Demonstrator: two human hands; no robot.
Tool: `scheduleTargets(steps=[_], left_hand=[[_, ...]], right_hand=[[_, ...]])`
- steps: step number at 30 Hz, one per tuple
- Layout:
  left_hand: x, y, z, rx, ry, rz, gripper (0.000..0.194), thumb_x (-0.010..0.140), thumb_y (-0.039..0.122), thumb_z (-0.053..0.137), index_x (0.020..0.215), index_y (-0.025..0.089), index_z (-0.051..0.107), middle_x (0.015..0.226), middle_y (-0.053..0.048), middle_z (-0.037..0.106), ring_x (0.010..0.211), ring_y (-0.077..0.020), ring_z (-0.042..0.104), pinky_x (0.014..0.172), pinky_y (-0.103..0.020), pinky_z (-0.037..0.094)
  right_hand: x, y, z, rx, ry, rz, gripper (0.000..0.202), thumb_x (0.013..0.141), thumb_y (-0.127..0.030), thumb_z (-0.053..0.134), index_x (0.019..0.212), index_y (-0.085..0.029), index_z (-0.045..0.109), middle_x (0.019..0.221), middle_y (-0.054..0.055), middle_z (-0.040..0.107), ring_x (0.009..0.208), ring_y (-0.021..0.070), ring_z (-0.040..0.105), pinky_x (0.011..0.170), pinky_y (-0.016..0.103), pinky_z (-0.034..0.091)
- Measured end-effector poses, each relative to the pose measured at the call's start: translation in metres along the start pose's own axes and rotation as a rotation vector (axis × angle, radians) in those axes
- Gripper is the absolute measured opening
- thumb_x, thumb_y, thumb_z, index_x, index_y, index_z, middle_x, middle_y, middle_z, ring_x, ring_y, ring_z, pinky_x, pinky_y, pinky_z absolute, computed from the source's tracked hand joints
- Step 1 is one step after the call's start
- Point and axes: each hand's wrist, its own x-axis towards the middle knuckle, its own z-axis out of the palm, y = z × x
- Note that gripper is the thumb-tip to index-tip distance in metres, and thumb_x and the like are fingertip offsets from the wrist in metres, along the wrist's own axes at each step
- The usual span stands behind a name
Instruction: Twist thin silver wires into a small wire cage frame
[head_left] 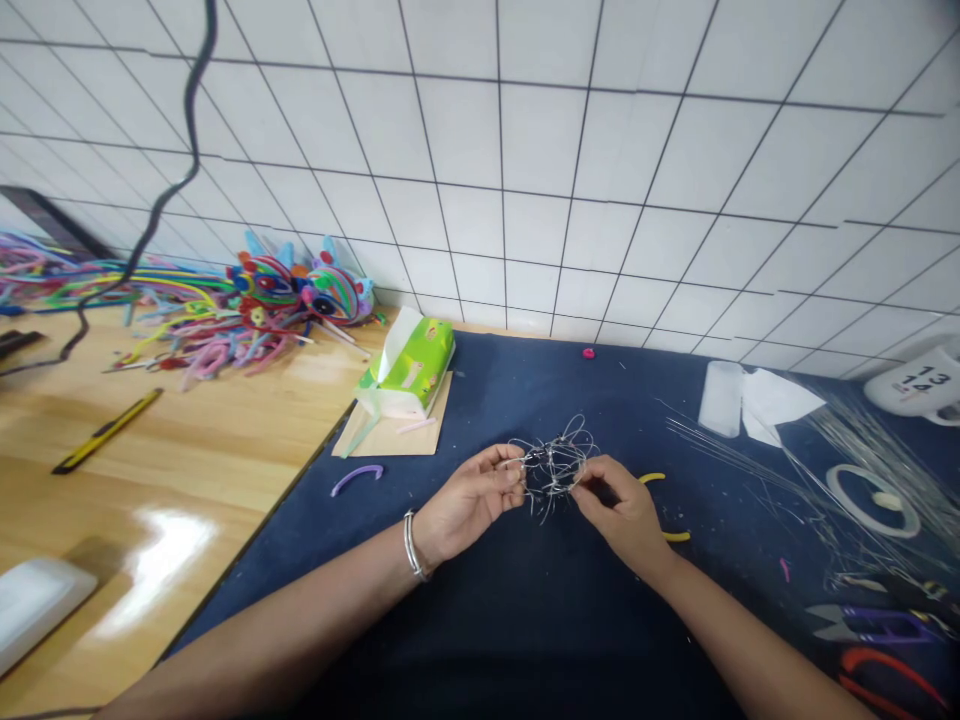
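A tangled silvery wire frame point(553, 465), openwork with several loops and loose ends, is held between my two hands over the dark blue mat. My left hand point(476, 500), with a bracelet at the wrist, pinches its left side between thumb and fingers. On the frame's right side, my right hand point(622, 510) grips the wire between thumb and forefinger. Just beyond that hand show yellow handles point(675, 537) of a tool whose remaining part is hidden behind it.
Loose wires point(885, 460), a white ring point(874, 500) and purple-handled snips point(870, 625) lie at the right, near a mug point(919, 385). A green tissue pack point(412, 365) stands at the back left. Colourful pipe cleaners point(202, 310) and a yellow utility knife point(109, 430) lie on the wooden table.
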Motion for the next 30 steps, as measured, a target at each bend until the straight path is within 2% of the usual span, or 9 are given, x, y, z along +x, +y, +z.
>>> scheduleTargets(steps=[5,12,17,20,23,27,30], left_hand=[[-0.001,0.0,0.002,0.024,-0.024,-0.044,0.022,0.07,0.008,0.066,0.089,0.015,0.059,0.082,-0.002,0.057,0.069,-0.0092,0.054,0.069,-0.025,0.043],[-0.003,0.0,0.0,0.087,0.014,-0.024,0.015,0.072,0.01,0.066,0.084,0.014,0.058,0.074,0.0,0.054,0.063,-0.0074,0.052,0.066,-0.024,0.042],[0.0,0.003,-0.003,0.037,0.004,0.0,0.003,0.078,0.013,0.057,0.081,0.013,0.057,0.072,-0.001,0.052,0.064,-0.0083,0.05,0.064,-0.024,0.042],[0.0,0.003,-0.003,-0.011,-0.037,-0.001,0.007,0.076,0.012,0.052,0.082,0.012,0.056,0.076,-0.003,0.053,0.068,-0.011,0.052,0.064,-0.026,0.044],[-0.002,0.0,-0.003,-0.062,-0.047,0.018,0.013,0.072,0.009,0.05,0.084,0.013,0.055,0.084,-0.006,0.055,0.072,-0.014,0.055,0.065,-0.028,0.045],[-0.002,-0.007,-0.003,-0.092,0.046,0.062,0.019,0.071,0.006,0.051,0.087,0.016,0.054,0.091,-0.004,0.058,0.074,-0.0133,0.057,0.068,-0.028,0.046],[-0.003,-0.011,0.002,-0.024,0.069,-0.002,0.022,0.069,0.003,0.058,0.087,0.015,0.055,0.092,-0.005,0.059,0.078,-0.0137,0.059,0.071,-0.027,0.045]], right_hand=[[-0.001,0.005,0.001,0.059,-0.013,0.084,0.003,0.079,-0.017,0.054,0.08,-0.019,0.054,0.075,0.0,0.054,0.065,0.0123,0.051,0.063,0.025,0.044],[-0.001,0.002,0.001,0.051,-0.008,0.074,0.003,0.078,-0.018,0.055,0.081,-0.02,0.054,0.076,0.0,0.053,0.067,0.0129,0.051,0.065,0.026,0.043],[-0.001,0.002,0.0,0.079,-0.004,0.104,0.001,0.079,-0.02,0.055,0.08,-0.02,0.054,0.076,0.0,0.053,0.068,0.013,0.051,0.065,0.026,0.043],[0.001,0.003,-0.001,0.111,0.025,0.108,0.002,0.079,-0.019,0.056,0.08,-0.02,0.054,0.08,0.001,0.054,0.07,0.0134,0.052,0.066,0.026,0.043],[0.002,0.001,-0.005,0.125,0.035,0.096,0.004,0.079,-0.018,0.056,0.081,-0.02,0.054,0.082,0.002,0.055,0.07,0.0133,0.052,0.066,0.026,0.043],[0.003,-0.007,-0.01,0.121,0.038,0.036,0.006,0.079,-0.017,0.055,0.083,-0.021,0.054,0.083,0.002,0.054,0.072,0.0139,0.052,0.067,0.027,0.044],[0.003,-0.017,-0.013,0.125,0.003,-0.074,0.01,0.079,-0.014,0.055,0.085,-0.021,0.054,0.085,0.003,0.054,0.078,0.0157,0.053,0.071,0.029,0.044]])
